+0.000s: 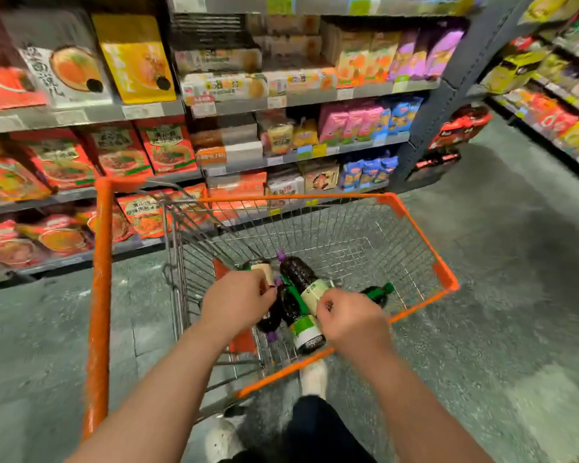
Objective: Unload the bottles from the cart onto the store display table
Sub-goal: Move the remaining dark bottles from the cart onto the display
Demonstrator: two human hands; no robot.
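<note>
Bottles (303, 295) lie heaped in cart (418, 228) basket. Your left hand (238, 304) curls round one bottle neck; right hand (350, 317) pinches another's label end. Pick-up step under way. Next: lift clear of wire rim, carry to tabletop, not in view.

An orange-rimmed wire cart (415, 225) is seen standing on the grey floor (515, 295). Several dark bottles (298, 272) are lying on its mesh bottom, gathered toward the near corner.
</note>
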